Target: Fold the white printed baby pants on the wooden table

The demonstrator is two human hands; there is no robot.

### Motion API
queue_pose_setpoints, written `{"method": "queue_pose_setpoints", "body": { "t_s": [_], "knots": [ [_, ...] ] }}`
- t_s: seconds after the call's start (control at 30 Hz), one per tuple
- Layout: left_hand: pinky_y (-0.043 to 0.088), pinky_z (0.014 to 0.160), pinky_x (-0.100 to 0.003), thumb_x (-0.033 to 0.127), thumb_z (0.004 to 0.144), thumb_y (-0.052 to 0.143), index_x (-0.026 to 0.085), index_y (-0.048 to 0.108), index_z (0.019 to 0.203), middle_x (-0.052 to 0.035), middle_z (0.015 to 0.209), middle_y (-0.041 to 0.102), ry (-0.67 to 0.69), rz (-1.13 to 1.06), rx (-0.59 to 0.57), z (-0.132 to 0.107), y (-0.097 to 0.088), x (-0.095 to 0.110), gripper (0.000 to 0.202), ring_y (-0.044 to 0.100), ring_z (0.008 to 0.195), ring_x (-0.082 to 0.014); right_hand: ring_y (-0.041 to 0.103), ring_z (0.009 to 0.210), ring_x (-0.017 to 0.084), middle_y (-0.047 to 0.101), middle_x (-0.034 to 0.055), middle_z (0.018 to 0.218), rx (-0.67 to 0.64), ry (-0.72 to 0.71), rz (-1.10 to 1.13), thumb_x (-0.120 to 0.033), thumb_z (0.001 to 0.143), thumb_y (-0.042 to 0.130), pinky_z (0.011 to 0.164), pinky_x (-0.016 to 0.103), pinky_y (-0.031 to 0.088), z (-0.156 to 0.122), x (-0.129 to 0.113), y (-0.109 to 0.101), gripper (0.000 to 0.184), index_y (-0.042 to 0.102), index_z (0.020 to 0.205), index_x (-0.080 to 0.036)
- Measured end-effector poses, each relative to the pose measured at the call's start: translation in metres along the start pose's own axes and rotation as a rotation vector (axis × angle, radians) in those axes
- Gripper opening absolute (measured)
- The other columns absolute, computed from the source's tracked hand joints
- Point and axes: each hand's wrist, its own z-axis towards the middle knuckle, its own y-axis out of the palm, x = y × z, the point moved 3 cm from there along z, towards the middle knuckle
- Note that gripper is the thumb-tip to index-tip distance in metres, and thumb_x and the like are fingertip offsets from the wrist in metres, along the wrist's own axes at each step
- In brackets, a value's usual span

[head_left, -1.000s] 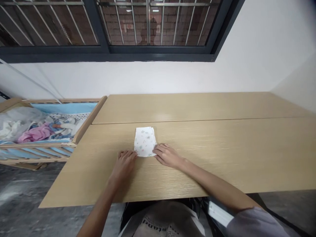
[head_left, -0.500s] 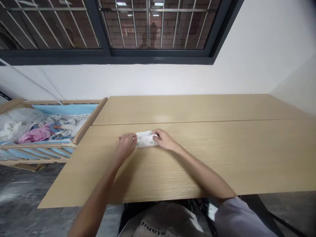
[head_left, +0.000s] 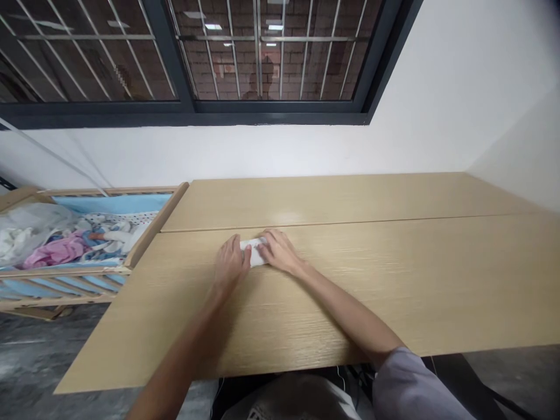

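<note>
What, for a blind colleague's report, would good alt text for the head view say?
The left hand and right hand press a small folded white cloth on a light wood table. Beside it stands a wooden crib with blue padding, holding heaped clothes.

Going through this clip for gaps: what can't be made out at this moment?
Head view: the left hand and right hand cover most of the white cloth, hiding its edges and any print.
Head view: in the wooden crib, the heaped fabrics overlap too much to tell apart, and the left frame edge cuts off the crib.
Head view: the table edge and bottom frame edge cut off the cables.
</note>
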Motion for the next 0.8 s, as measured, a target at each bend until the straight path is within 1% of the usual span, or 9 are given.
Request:
{"method": "queue_pose_setpoints", "body": {
  "t_s": [0.07,0.1,0.2,0.3,0.43,0.53,0.63,0.7,0.8],
  "knots": [
    [0.032,0.118,-0.045,0.047,0.103,0.025,0.002,0.030,0.150,-0.0237,0.156,0.037,0.146,-0.035,-0.027,-0.010,0.010,0.015,0.066,0.033,0.147,-0.0304,0.041,0.138,0.030,0.051,0.0190,0.144,-0.109,-0.199,-0.108,-0.029,0.094,0.050,0.117,0.048,0.029,-0.008,-0.012,0.009,0.052,0.047,0.143,-0.012],
    [0.030,0.119,-0.046,0.049,0.103,0.022,0.001,0.026,0.152,-0.0237,0.159,0.033,0.200,-0.045,-0.050,-0.014,0.016,0.020,0.069,0.028,0.149,-0.0305,0.037,0.142,0.030,0.048,0.0201,0.148,-0.160,-0.250,-0.146,-0.027,0.091,0.053,0.118,0.049,0.027,-0.011,-0.014,0.015,0.059,0.043,0.147,-0.010],
    [0.030,0.119,-0.052,0.055,0.102,0.020,0.001,0.021,0.155,-0.0247,0.160,0.029,0.209,-0.007,-0.109,-0.023,0.037,0.022,0.076,0.023,0.151,-0.0334,0.029,0.148,0.031,0.041,0.0216,0.155,-0.257,-0.260,-0.229,-0.024,0.087,0.055,0.122,0.049,0.022,-0.016,-0.009,0.028,0.070,0.036,0.152,-0.005],
    [0.030,0.119,-0.050,0.058,0.101,0.022,0.002,0.021,0.156,-0.0234,0.160,0.029,0.202,0.062,-0.120,-0.030,0.046,0.010,0.078,0.023,0.151,-0.0325,0.026,0.150,0.031,0.034,0.0204,0.159,-0.293,-0.222,-0.276,-0.030,0.094,0.050,0.124,0.050,0.018,-0.020,0.000,0.028,0.069,0.031,0.155,-0.004],
    [0.030,0.119,-0.049,0.058,0.101,0.022,0.002,0.018,0.157,-0.0234,0.162,0.025,0.246,0.091,-0.087,-0.040,0.044,-0.011,0.079,0.021,0.151,-0.0328,0.024,0.151,0.029,0.030,0.0187,0.161,-0.284,-0.183,-0.279,-0.046,0.101,0.042,0.124,0.050,0.018,-0.030,0.010,0.015,0.069,0.028,0.157,-0.007],
    [0.030,0.119,-0.052,0.058,0.102,0.022,0.002,0.013,0.157,-0.0251,0.161,0.023,0.235,0.086,-0.088,-0.045,0.045,-0.021,0.080,0.021,0.151,-0.0351,0.022,0.152,0.028,0.027,0.0158,0.163,-0.268,-0.157,-0.251,-0.052,0.103,0.037,0.124,0.050,0.019,-0.038,0.019,0.008,0.071,0.022,0.159,-0.012],
    [0.030,0.118,-0.054,0.058,0.102,0.023,0.001,0.012,0.157,-0.0266,0.161,0.023,0.220,0.078,-0.106,-0.045,0.043,-0.025,0.080,0.021,0.151,-0.0374,0.020,0.153,0.027,0.025,0.0138,0.164,-0.277,-0.150,-0.219,-0.052,0.103,0.034,0.124,0.050,0.018,-0.042,0.027,0.005,0.071,0.017,0.161,-0.015],
    [0.030,0.117,-0.054,0.060,0.101,0.027,0.002,0.013,0.156,-0.0269,0.161,0.023,0.245,0.070,-0.092,-0.042,0.037,-0.024,0.081,0.021,0.151,-0.0374,0.020,0.153,0.028,0.024,0.0146,0.164,-0.306,-0.140,-0.200,-0.055,0.103,0.035,0.123,0.049,0.018,-0.042,0.029,0.004,0.074,0.016,0.161,-0.015],
    [0.032,0.116,-0.053,0.062,0.098,0.038,0.009,0.025,0.154,-0.0235,0.159,0.033,0.306,0.039,-0.092,-0.034,0.021,-0.021,0.079,0.030,0.148,-0.0353,0.022,0.151,0.032,0.023,0.0164,0.164,-0.355,-0.091,-0.170,-0.063,0.098,0.042,0.121,0.051,0.020,-0.037,0.029,0.002,0.085,0.013,0.161,-0.015]
  ]
}}
